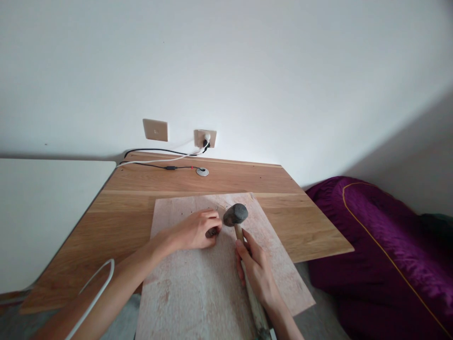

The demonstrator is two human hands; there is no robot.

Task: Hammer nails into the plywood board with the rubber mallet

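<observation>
My right hand [255, 262] is wrapped around the pale wooden handle of a mallet [236, 215] with a dark grey, rounded head. That head hangs over the far part of a pale plywood board [184, 293], just right of my left hand [200, 229]. The left hand is closed and rests low over the board, its fingers curled around a small dark brown, ridged thing [211, 232]. Fingers hide most of it, so its kind cannot be made out. Small nails [217, 208] appear to stand in the board just beyond the left fingers.
The board lies on a wooden desktop [300, 226] against a white wall. Cables [159, 163] run from a wall socket [205, 138] past a round grommet [202, 172]. A white tabletop [46, 217] adjoins at left, and purple fabric [368, 245] bulges at right. A white cord [95, 293] crosses my left forearm.
</observation>
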